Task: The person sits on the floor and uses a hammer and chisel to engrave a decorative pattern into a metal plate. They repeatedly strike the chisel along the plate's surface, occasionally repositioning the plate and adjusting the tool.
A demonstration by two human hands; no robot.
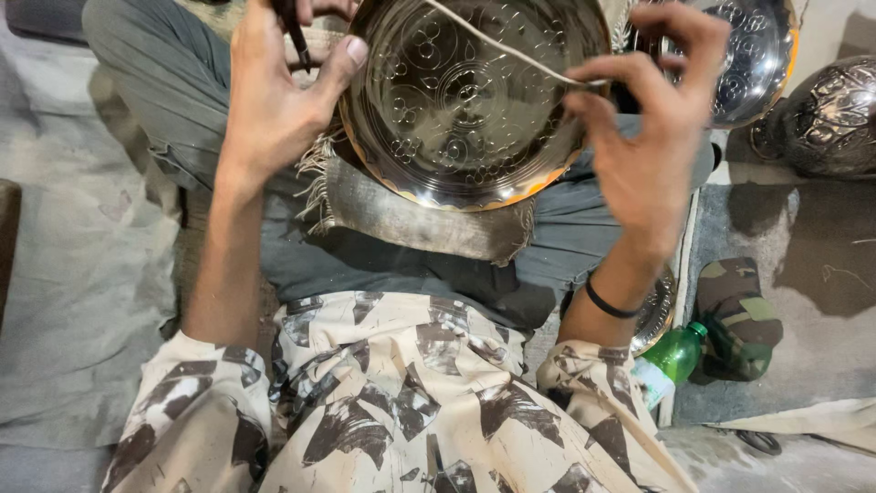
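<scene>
Polished metal fills the far middle of the view: an engraved round tray (470,100), cut with circles and flower patterns and edged in orange at its rim, is resting on a frayed grey cloth (411,215) across the lap of a person sitting cross-legged on the floor. The person's left hand (274,100) is lying at the tray's left rim, its fingers (342,59) curling together around a thin dark tool (297,36), with the thumb touching the rim. The right hand (652,137) is hovering at the tray's right rim, thumb and forefinger pinching together on a thin pale rod (502,46) that is slanting across the tray toward the far left. A black band (610,306) is circling the right wrist. The person is wearing a cream shirt (401,402) with brown patches and grey trousers (155,82).

To the far right, 2 more embossed metal vessels (835,114) are sitting near the tray. Near the right elbow, a green plastic bottle (675,356) is lying just beside a camouflage-patterned cloth (739,319) on the grey floor (82,301).
</scene>
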